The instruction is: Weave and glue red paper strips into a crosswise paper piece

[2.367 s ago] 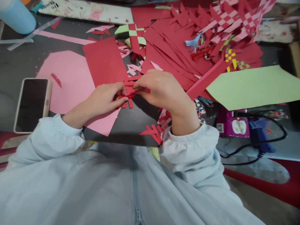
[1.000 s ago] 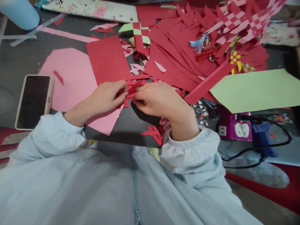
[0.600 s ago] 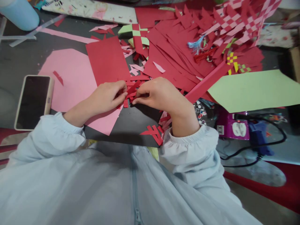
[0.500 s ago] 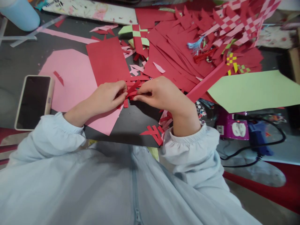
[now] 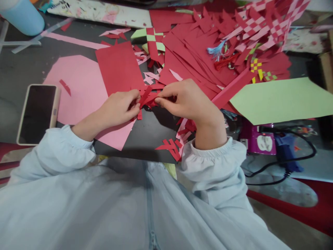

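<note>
- Red strips (image 5: 148,99): crossed over one another, just below the red sheet (image 5: 119,67), between the 2 hands.
- Left hand (image 5: 118,107): at the red sheet's lower edge, thumb and fingers grasping the red strips (some fingers are hidden).
- Right hand (image 5: 188,99): off the red sheet's lower right corner, thumb and forefinger pinching an end of the red strips.
- Pink sheet (image 5: 78,86): left of the red sheet, partly beneath it.
- Phone (image 5: 37,114): farther left of the red sheet, screen dark.
- Green sheet (image 5: 282,100): well right of the red sheet.
</note>
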Demonstrator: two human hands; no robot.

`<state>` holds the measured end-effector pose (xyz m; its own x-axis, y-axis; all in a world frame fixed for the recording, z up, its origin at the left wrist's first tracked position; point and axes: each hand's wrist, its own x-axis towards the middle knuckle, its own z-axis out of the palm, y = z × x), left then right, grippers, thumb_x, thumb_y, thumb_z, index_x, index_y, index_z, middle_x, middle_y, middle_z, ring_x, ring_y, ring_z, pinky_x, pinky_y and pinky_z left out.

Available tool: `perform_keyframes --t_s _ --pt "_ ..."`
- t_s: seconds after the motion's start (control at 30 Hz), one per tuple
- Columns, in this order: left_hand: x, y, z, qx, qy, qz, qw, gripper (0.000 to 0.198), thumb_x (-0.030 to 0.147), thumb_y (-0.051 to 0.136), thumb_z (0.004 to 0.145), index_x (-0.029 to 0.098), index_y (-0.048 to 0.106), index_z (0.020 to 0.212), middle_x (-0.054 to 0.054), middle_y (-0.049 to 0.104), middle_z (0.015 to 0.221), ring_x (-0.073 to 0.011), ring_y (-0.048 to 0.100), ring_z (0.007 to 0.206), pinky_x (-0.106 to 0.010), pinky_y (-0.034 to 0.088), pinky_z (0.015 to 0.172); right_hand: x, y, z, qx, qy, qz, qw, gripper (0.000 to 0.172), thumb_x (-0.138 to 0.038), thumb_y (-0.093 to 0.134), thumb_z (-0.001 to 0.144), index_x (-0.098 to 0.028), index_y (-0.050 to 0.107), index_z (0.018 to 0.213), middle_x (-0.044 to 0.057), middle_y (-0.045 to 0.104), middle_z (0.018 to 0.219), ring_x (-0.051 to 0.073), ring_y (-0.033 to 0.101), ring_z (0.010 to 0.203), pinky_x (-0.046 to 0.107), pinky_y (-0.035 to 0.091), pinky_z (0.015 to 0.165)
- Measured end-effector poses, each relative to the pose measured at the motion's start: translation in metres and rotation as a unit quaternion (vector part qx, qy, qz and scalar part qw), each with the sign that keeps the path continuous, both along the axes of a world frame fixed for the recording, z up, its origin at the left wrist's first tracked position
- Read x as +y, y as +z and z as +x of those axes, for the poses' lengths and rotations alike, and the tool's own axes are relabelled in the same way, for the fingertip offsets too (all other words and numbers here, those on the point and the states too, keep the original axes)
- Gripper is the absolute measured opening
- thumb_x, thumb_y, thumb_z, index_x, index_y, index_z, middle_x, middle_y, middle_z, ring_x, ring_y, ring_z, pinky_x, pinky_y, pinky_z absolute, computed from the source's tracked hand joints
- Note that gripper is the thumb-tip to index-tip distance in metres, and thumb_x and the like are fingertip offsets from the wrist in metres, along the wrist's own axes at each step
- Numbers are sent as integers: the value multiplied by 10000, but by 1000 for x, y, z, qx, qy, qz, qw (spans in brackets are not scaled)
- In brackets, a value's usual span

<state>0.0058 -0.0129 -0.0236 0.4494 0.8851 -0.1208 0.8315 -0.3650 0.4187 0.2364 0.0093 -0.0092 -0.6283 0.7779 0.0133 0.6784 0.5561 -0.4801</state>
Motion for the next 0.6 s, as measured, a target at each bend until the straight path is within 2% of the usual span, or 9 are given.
perform_keyframes --t_s 0.2,0.37,0.47,0.6 --pt "1 1 0 -12 -3 -6 1000 177 324 463 847 201 577 904 -21 621 719 -161 533 595 -293 386 606 0 2 0 -21 -73 33 997 319 -347 478 978 -205 719 824 82 670 754 201 552 703 352 368 672" --pt "1 1 0 -26 -9 10 1000 142 323 465 844 209 550 859 -12 609 693 -152 519 575 -287 375 580 0 2 -1 -18 -105 49 993 348 -330 445 995 -201 759 921 102 711 813 224 603 769 361 394 703" --pt "1 1 -1 -29 -7 11 999 130 316 468 844 208 540 850 -8 605 687 -147 509 571 -284 373 581 -3 2 -3 15 -75 37 996 308 -312 490 976 -204 777 952 94 746 888 216 626 810 352 412 731" --pt "1 0 -2 -42 -9 3 999 135 325 476 842 203 532 842 -17 627 714 -145 504 571 -291 378 587 -7 1 -8 43 9 6 999 240 -265 568 924 -219 801 954 69 772 900 195 639 806 329 416 730"
